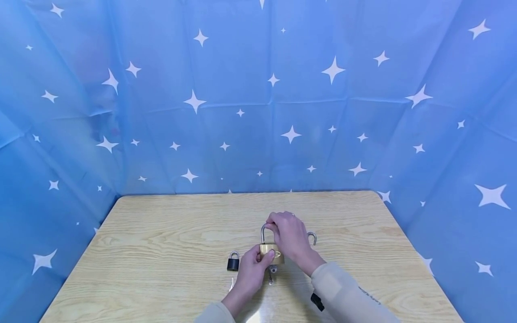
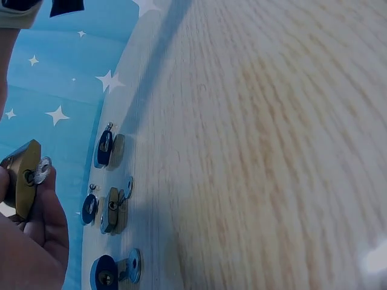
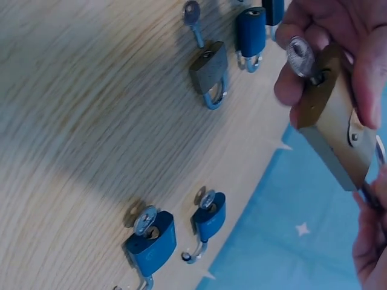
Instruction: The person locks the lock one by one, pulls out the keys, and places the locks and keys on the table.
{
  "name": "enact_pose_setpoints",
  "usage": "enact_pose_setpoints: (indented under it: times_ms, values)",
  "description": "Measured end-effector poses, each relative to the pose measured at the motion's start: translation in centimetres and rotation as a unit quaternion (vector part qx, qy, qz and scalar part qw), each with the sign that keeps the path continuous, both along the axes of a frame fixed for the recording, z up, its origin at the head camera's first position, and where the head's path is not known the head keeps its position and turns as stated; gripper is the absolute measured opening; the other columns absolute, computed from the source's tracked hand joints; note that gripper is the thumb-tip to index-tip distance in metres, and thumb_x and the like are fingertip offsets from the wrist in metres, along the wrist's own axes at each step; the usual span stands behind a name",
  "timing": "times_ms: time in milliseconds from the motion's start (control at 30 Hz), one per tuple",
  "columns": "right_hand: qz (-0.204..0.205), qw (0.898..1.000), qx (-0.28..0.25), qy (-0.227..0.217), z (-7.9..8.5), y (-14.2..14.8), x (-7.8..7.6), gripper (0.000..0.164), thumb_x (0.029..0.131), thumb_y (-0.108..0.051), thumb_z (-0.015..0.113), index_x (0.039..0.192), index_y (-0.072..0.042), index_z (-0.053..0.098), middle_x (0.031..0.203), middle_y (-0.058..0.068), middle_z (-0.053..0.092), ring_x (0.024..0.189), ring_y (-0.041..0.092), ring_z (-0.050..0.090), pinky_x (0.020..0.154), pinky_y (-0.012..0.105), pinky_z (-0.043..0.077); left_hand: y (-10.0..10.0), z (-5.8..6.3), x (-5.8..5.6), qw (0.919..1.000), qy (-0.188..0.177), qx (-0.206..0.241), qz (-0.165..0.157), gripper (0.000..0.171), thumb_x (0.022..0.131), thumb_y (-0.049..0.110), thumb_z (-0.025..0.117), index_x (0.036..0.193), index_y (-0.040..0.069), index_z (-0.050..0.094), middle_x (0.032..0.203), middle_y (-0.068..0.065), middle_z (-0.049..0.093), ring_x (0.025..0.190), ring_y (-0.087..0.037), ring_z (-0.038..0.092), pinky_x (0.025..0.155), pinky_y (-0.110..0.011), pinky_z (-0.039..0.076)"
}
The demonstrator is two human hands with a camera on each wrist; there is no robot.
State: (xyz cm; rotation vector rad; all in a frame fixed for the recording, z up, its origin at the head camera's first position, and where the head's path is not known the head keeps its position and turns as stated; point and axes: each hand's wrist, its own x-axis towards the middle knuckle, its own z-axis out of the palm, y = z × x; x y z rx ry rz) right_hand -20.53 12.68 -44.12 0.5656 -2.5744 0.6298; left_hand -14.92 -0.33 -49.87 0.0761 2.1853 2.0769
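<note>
A brass padlock (image 1: 271, 246) is held upright over the table, between my two hands. My left hand (image 1: 251, 272) grips its body, thumb across the front face. With bent fingers my right hand (image 1: 290, 235) pinches the raised steel shackle (image 1: 262, 233), hiding one leg of it. From the keyhole in the underside of the padlock (image 3: 341, 124) sticks a silver key (image 3: 300, 55). In the left wrist view the same key (image 2: 42, 170) points away from the body, close to the fingers of the left hand (image 2: 45, 232).
A black padlock (image 1: 233, 264) stands left of my hands, a key (image 1: 232, 284) nearer me. Behind my right hand shows another shackle (image 1: 313, 237). The right wrist view has a brass padlock (image 3: 208, 69) and dark ones (image 3: 151, 244), some with keys. A starry blue curtain (image 1: 242, 157) surrounds the table.
</note>
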Motion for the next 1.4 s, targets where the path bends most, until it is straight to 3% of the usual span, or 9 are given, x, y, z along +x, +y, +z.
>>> enact_pose_setpoints:
  times_ms: [167,300,533,633,667,900,1267,1400]
  values:
    - [0.007,1.0,0.0,0.005,0.1,-0.1,0.0,0.008,0.086,-0.023,0.069,0.08,-0.02,0.065,0.073,-0.008,0.065,0.065,0.01,0.053,0.055,0.029,0.046,0.2,-0.2,-0.1,0.9992,-0.005,0.039,0.013,0.03,0.094,0.024,0.061,0.11,-0.001,0.06,0.094,-0.012,0.071,0.083,-0.021,0.064,0.072,-0.029,0.051]
    - [0.003,1.0,0.022,0.009,0.0,-0.1,0.2,0.009,0.086,-0.023,0.069,0.08,-0.02,0.064,0.071,-0.007,0.063,0.063,0.01,0.052,0.052,0.028,0.046,0.3,0.1,-0.1,0.9988,-0.02,0.034,0.027,0.03,0.093,0.023,0.061,0.111,-0.001,0.06,0.093,-0.01,0.07,0.081,-0.018,0.062,0.072,-0.029,0.05]
    - [-0.003,0.997,0.069,0.014,-0.5,0.0,0.3,0.013,0.088,-0.02,0.068,0.08,-0.017,0.058,0.068,-0.004,0.06,0.06,0.013,0.053,0.05,0.029,0.045,0.3,3.3,1.0,0.9988,-0.023,0.022,0.038,0.022,0.093,0.016,0.061,0.103,-0.003,0.061,0.086,-0.015,0.068,0.074,-0.018,0.058,0.068,-0.033,0.048]
    - [-0.01,0.996,0.091,0.012,-0.4,0.0,0.2,0.017,0.088,-0.02,0.067,0.078,-0.016,0.054,0.062,-0.004,0.053,0.057,0.012,0.048,0.047,0.027,0.041,0.5,3.9,1.1,0.9985,-0.025,0.02,0.044,0.021,0.093,0.017,0.061,0.101,-0.002,0.061,0.085,-0.014,0.067,0.073,-0.017,0.056,0.067,-0.031,0.047]
    - [-0.012,0.995,0.097,0.01,-0.4,0.0,0.2,0.018,0.088,-0.02,0.067,0.078,-0.015,0.053,0.062,-0.004,0.053,0.056,0.012,0.047,0.047,0.027,0.041,0.5,3.7,1.0,0.9985,-0.024,0.019,0.045,0.02,0.092,0.016,0.061,0.1,-0.002,0.061,0.085,-0.015,0.067,0.073,-0.017,0.056,0.066,-0.03,0.046]
    - [-0.017,0.992,0.127,-0.005,-0.4,0.1,0.3,0.022,0.089,-0.018,0.066,0.077,-0.015,0.047,0.06,-0.005,0.052,0.057,0.013,0.048,0.047,0.027,0.04,1.0,-0.2,-0.5,0.9981,-0.027,0.011,0.053,0.024,0.091,0.024,0.064,0.101,0.003,0.063,0.084,-0.008,0.067,0.073,-0.014,0.056,0.066,-0.029,0.045]
    - [0.001,0.991,0.133,-0.016,-1.3,0.0,0.6,0.021,0.089,-0.02,0.066,0.079,-0.016,0.049,0.058,-0.007,0.047,0.055,0.01,0.044,0.048,0.026,0.038,0.7,-0.6,-0.3,0.9974,-0.039,0.015,0.059,0.025,0.089,0.024,0.067,0.101,0.002,0.063,0.086,-0.009,0.069,0.073,-0.015,0.059,0.069,-0.031,0.047]
    - [0.003,0.991,0.131,-0.023,-1.3,0.0,0.7,0.019,0.09,-0.022,0.066,0.08,-0.017,0.05,0.059,-0.008,0.049,0.055,0.008,0.043,0.049,0.025,0.039,0.6,0.0,-0.3,0.9975,-0.042,0.017,0.054,0.024,0.089,0.021,0.066,0.102,0.001,0.063,0.088,-0.011,0.07,0.075,-0.018,0.059,0.07,-0.033,0.047]
